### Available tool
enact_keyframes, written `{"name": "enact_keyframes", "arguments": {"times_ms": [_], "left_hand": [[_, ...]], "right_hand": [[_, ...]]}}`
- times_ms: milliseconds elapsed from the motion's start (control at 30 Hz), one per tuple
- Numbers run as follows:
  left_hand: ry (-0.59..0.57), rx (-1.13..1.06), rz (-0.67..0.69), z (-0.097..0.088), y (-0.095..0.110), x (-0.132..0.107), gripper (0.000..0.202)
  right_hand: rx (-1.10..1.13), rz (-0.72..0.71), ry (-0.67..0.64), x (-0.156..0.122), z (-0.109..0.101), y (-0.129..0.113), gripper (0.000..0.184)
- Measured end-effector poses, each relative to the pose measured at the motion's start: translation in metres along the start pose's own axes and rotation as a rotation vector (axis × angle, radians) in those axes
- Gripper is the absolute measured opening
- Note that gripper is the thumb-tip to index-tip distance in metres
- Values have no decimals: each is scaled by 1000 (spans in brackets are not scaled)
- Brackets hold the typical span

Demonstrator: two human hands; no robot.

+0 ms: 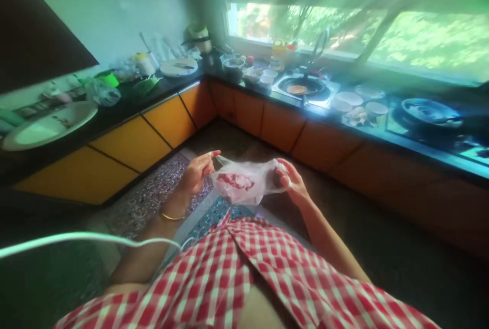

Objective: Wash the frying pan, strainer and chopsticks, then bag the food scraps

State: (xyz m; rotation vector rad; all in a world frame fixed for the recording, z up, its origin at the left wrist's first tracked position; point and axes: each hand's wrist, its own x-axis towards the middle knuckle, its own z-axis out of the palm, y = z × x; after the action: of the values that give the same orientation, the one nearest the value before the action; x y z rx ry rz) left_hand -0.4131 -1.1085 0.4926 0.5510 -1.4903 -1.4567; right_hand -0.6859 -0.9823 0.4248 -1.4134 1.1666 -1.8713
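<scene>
A thin, see-through plastic bag (pixel 263 179) hangs stretched between my hands, in front of my body and above the floor. Pink pieces that look like raw meat (pixel 237 181) show through its opening. My left hand (pixel 197 173) pinches one edge of the bag between thumb and fingers. On the other side, my right hand (pixel 292 181) is closed on the bag's gathered end. Some fingertips of the right hand are covered by the plastic.
An L-shaped dark counter runs along two walls. A white sink (pixel 49 125) sits at the left, a large plate (pixel 179 67) further along. Under the window stand bowls (pixel 234 63), a stove with a pan (pixel 303 87) and another pan (pixel 431 111). A white cable (pixel 76 237) crosses the lower left.
</scene>
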Motion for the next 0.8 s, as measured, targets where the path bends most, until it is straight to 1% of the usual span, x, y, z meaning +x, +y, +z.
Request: {"name": "enact_keyframes", "arguments": {"times_ms": [33,67,133,167,200,233,267,300,367,433,500,567,667,733,767,800], "left_hand": [[16,-26,12,13,-21,30,42],[30,-40,34,30,-48,64,44],[46,-30,88,67,-109,136,49],[49,-11,115,84,-138,170,51],[53,12,140,96,-162,201,53],[55,38,162,104,-181,227,54],[56,63,179,107,-193,249,55],[55,87,190,105,-199,267,56],[44,122,200,94,-201,299,58],[22,142,203,80,-196,332,61],[-20,159,203,71,-187,367,64],[-91,178,211,69,-175,401,63],[-220,215,221,69,-148,443,61],[-258,238,237,70,-124,468,63],[-268,244,253,70,-112,481,64],[-275,251,271,71,-101,496,64]], "right_hand": [[2,-50,-64,35,-25,28,81],[5,-105,-123,71,-56,60,85],[5,-220,-216,142,-124,133,94],[5,-268,-249,174,-154,167,99],[5,-303,-279,204,-179,196,103],[6,-325,-305,230,-197,220,106],[7,-338,-329,252,-207,238,109],[9,-343,-351,272,-211,250,111],[-2,-338,-378,307,-207,261,115],[-40,-314,-376,337,-199,264,120],[-95,-296,-334,363,-196,264,124],[-142,-337,-279,384,-197,261,120],[-177,-472,-230,407,-199,251,107],[-179,-528,-200,420,-198,241,100],[-182,-497,-197,428,-198,236,99],[-189,-427,-214,437,-198,232,102]]}}
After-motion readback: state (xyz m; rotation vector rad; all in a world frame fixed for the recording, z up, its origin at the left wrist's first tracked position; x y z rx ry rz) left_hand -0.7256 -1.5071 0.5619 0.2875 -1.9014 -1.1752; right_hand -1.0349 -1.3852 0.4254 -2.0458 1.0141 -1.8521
